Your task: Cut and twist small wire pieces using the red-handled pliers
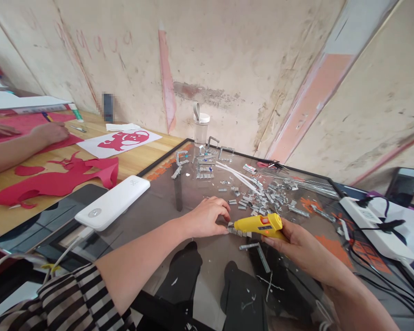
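Note:
My right hand (284, 239) is wrapped round a yellow glue gun (258, 224), whose small orange light is lit. The gun's nozzle points left, to the fingertips of my left hand (212, 217). Those fingers are curled in a pinch at the left end of a short row of small silvery-grey pieces (239, 232) on the glass tabletop. Whether the nozzle touches the row cannot be made out. Just below lies an L-shaped grey strip (258, 255). Behind the gun spreads a heap of loose grey pieces (269, 195).
White glue sticks (239, 177), built grey shapes (205, 168) and a lidded clear cup (201, 128) stand farther back. At right is a power strip (376, 225) with black cables; at left, a white power bank (113, 202). Another person's hand (50, 133) rests on red paper.

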Demonstrator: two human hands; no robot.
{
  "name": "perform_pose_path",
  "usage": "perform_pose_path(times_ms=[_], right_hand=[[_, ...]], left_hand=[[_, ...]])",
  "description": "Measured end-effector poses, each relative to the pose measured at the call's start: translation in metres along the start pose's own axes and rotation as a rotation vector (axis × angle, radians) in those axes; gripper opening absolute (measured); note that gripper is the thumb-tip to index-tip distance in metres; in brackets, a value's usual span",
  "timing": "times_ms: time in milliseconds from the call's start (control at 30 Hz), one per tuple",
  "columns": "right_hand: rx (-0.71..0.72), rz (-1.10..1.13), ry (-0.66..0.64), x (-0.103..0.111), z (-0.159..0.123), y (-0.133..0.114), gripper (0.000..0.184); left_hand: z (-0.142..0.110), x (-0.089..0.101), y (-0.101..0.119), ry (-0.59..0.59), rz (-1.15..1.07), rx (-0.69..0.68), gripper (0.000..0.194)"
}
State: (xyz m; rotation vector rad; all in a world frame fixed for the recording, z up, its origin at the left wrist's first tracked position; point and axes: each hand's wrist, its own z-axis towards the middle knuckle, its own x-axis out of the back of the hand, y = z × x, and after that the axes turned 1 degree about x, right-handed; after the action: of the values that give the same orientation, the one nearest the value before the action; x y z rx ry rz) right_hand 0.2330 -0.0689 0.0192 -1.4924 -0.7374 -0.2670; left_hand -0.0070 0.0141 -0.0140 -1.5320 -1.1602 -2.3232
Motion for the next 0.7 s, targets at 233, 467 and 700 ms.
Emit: perform_pose_path(times_ms=[233, 467, 700], right_hand=[[-0.005, -0.011, 0.025, -0.0001, 0.0023, 0.0035, 0.033], [0.014, -0.019, 0.034, -0.0008, 0.0013, -0.0001, 0.032], [0.018, -0.032, 0.033, -0.0007, 0.0016, 0.0038, 0.029]], left_hand=[[-0.0001, -0.0007, 0.0002, 0.006, -0.003, -0.003, 0.018], [0.0003, -0.0003, 0.0008, 0.001, -0.008, 0.014, 0.019], [-0.0001, -0.0004, 0.0006, 0.000, -0.008, 0.016, 0.018]])
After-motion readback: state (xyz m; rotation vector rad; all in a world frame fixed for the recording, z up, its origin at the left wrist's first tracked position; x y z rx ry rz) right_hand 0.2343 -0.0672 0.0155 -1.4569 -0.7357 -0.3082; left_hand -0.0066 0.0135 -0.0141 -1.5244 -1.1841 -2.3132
